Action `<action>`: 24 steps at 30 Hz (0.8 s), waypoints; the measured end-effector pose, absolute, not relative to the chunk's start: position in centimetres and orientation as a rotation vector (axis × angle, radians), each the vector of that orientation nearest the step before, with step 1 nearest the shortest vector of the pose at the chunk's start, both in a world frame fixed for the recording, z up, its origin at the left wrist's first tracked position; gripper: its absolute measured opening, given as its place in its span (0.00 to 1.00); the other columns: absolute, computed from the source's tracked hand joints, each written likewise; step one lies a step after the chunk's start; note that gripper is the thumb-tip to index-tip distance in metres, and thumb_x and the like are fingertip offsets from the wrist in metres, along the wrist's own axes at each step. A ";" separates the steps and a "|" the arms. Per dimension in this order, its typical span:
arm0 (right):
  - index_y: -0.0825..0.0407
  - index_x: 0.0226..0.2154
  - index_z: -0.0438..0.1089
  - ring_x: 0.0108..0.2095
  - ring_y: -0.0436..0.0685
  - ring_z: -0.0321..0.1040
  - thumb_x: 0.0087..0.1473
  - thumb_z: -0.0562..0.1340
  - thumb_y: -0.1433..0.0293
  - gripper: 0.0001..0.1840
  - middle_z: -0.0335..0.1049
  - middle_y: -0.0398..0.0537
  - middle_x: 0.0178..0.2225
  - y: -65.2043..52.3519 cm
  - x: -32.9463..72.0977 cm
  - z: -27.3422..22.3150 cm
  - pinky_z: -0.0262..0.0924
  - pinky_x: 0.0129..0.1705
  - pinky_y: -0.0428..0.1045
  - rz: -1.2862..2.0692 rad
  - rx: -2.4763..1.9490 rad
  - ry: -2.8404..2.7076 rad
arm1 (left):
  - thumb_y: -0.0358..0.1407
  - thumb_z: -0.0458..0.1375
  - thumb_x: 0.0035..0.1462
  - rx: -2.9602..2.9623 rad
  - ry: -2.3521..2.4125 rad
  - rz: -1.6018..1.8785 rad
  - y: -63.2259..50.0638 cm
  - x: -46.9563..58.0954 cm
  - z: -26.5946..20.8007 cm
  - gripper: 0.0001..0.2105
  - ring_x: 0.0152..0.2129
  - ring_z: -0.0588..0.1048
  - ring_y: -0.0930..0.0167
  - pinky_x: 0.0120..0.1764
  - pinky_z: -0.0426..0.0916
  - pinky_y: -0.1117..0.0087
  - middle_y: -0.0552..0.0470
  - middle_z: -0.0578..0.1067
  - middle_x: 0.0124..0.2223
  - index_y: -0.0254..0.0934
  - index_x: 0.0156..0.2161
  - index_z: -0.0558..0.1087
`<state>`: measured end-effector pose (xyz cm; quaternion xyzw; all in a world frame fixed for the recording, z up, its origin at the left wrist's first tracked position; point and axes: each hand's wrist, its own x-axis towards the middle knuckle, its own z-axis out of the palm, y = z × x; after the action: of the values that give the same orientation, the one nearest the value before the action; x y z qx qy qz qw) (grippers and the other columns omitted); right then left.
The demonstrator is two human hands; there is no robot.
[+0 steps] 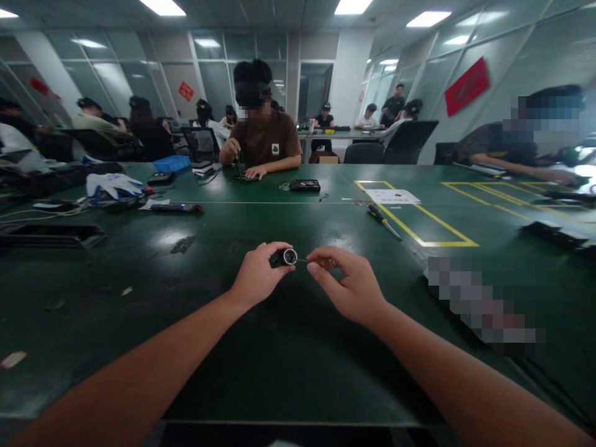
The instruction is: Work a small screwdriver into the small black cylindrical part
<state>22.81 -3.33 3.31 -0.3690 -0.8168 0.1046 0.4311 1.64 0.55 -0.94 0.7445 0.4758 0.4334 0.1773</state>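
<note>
My left hand (pixel 257 275) is closed, with thumb and fingers pinching a small black cylinder (pixel 289 256) above the green table. The cylinder's round end, with a silver rim and a dark inside, faces me. Just to its right, my right hand (pixel 348 282) is closed in a pinch on a thin metal rod (pixel 302 260). This rod reaches across the gap to the cylinder's right side; whether it touches the cylinder is too small to tell. My right fingers cover the rod's other end, so its full shape is hidden.
A yellow-and-black screwdriver (pixel 384 221) and a white sheet (pixel 393 196) lie ahead on the right. A blurred-out long object (pixel 479 304) lies nearer. White gloves (pixel 114 186) and a blue tray (pixel 172 164) are on the left. A person (pixel 265 136) works opposite.
</note>
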 end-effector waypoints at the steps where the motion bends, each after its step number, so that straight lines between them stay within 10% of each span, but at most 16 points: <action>1: 0.51 0.39 0.74 0.32 0.53 0.73 0.62 0.61 0.69 0.06 0.77 0.45 0.33 -3.2 22.8 3.3 0.65 0.37 0.49 0.279 -0.958 -1.994 | 0.30 0.69 0.52 2.106 1.345 1.225 0.5 1.7 -0.9 0.17 0.44 0.78 0.63 0.50 0.71 0.59 0.51 0.81 0.46 0.42 0.48 0.78; 24: 0.50 0.42 0.74 0.35 0.55 0.76 0.63 0.61 0.69 0.07 0.79 0.46 0.36 -3.2 22.8 3.0 0.67 0.39 0.49 0.375 -0.985 -1.972 | 0.29 0.70 0.50 2.147 1.331 1.215 0.2 1.9 -0.4 0.17 0.43 0.78 0.62 0.49 0.70 0.59 0.53 0.82 0.45 0.42 0.46 0.78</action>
<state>22.80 -3.23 3.02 -0.3961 -0.7930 0.1506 0.4376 1.86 0.24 -0.41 0.7548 0.4681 0.4274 0.1685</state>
